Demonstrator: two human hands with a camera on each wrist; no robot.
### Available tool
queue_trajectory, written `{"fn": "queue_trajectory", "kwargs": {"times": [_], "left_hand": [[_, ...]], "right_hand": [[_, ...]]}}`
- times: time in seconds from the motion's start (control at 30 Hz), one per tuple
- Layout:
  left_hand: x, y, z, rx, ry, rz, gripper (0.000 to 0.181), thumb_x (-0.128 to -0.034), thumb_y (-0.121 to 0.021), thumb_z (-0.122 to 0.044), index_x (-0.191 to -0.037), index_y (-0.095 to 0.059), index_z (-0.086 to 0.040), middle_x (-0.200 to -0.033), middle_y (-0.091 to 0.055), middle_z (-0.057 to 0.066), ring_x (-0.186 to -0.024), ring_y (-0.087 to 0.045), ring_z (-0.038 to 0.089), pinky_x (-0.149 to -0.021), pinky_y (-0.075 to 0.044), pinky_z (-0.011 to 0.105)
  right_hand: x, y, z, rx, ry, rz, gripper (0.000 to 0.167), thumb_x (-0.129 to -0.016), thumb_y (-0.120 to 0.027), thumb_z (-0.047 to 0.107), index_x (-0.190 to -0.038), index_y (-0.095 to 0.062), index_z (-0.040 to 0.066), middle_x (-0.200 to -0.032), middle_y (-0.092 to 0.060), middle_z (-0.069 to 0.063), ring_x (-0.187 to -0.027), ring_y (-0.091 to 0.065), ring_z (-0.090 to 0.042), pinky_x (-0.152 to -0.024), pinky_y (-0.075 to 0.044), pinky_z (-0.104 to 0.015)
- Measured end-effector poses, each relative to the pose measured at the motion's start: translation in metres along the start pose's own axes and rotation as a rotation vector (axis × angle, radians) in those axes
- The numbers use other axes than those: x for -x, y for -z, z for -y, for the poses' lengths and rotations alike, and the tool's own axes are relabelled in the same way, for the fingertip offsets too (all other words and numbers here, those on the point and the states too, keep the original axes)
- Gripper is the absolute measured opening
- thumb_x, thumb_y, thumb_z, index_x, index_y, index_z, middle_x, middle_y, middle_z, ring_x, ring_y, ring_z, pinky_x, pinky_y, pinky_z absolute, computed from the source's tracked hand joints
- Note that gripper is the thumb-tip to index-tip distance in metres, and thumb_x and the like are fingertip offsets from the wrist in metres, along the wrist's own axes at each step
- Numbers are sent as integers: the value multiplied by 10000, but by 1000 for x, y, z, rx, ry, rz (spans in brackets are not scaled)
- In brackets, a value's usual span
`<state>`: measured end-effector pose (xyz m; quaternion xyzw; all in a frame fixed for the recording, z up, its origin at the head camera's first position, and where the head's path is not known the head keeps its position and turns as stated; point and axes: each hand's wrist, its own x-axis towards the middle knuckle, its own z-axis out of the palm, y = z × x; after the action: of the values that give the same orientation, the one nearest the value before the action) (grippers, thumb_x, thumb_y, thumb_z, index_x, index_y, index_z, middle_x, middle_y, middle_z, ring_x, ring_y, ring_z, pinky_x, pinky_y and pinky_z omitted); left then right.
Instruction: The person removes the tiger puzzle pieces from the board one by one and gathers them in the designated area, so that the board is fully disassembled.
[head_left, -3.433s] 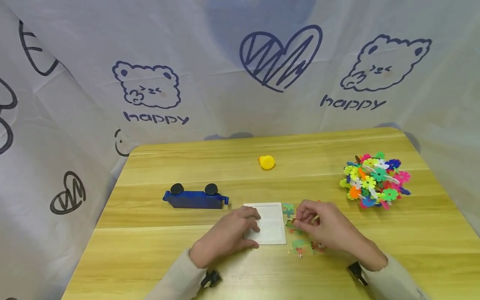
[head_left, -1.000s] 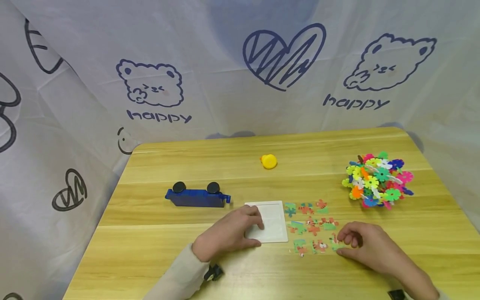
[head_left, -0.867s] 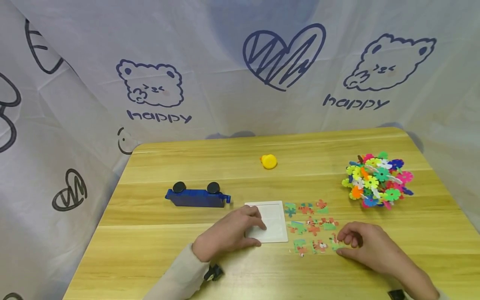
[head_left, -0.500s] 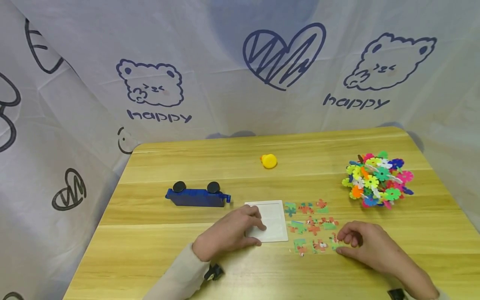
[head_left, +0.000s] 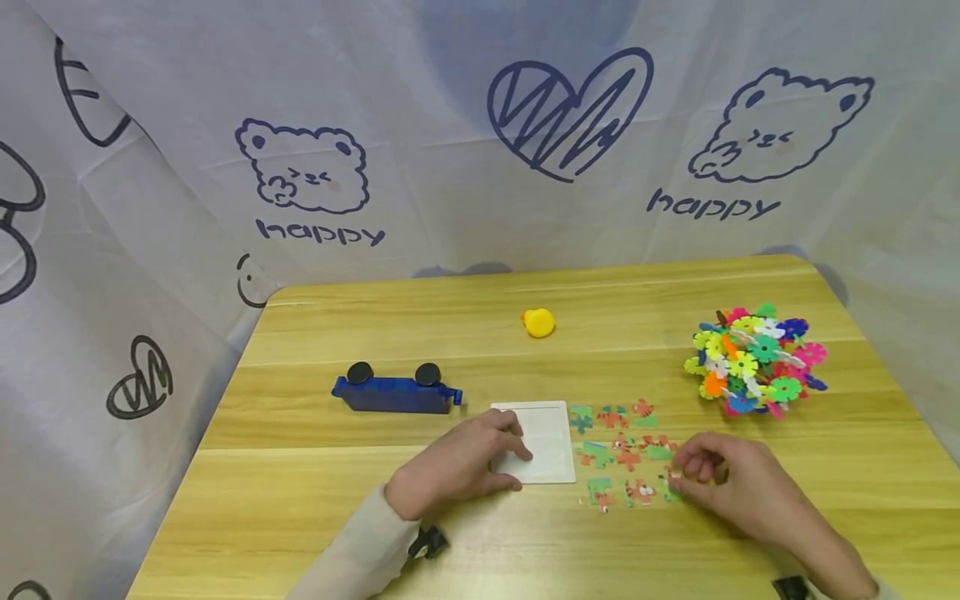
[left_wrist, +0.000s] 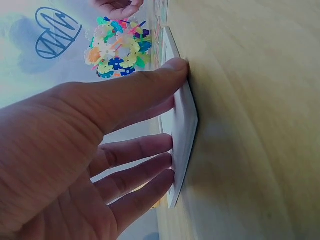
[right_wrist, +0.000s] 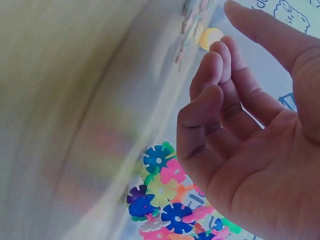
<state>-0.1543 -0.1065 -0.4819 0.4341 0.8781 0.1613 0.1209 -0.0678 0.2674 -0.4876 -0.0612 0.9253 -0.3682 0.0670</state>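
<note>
A white square tray (head_left: 549,446) lies flat in the middle of the table. My left hand (head_left: 467,462) rests on its left side, fingertips on the surface and thumb at the near edge, as the left wrist view also shows. Right of the tray, several green and orange jigsaw pieces (head_left: 626,454) lie in three rows, apart from one another. At the lower right jigsaw piece (head_left: 668,483) is my right hand (head_left: 738,479), its fingers partly covering that piece. In the right wrist view its fingers are loosely bent, thumb apart, with nothing seen between them.
A blue toy vehicle (head_left: 397,395) with black wheels lies on its side left of the tray. Farther back sits a yellow toy duck (head_left: 539,322). A cluster of colourful flower-shaped discs (head_left: 753,360) stands at the right. Behind the table (head_left: 360,325) hangs a printed cloth (head_left: 450,167).
From beside the tray, my right hand has moved right to the lower right jigsaw piece, uncovering the three rows. Lately it shifted slightly left over that piece. My left hand stays on the tray.
</note>
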Motion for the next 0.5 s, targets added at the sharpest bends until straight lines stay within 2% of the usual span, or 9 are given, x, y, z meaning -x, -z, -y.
{"fn": "queue_trajectory", "kwargs": {"times": [0.23, 0.5], "left_hand": [[2, 0, 1, -5, -5, 0, 348, -913, -903, -323, -1210, -839, -153, -1268, -713, 37, -1163, -653, 176, -1071, -579, 310], [3, 1, 2, 9, 5, -2, 355, -921, -898, -328, -1237, -828, -182, -1288, -699, 16, -1180, -634, 159, -1062, -577, 299]], "right_hand": [[-3, -1, 4, 9, 14, -46, 252, -843, -954, 177, -1018, -783, 119, -848, -701, 78, -752, -587, 22, -651, -561, -202], [-17, 6, 18, 41, 153, -112, 211, -844, -930, 66, -986, -788, 129, -832, -692, 111, -756, -588, 36, -640, -574, -207]]}}
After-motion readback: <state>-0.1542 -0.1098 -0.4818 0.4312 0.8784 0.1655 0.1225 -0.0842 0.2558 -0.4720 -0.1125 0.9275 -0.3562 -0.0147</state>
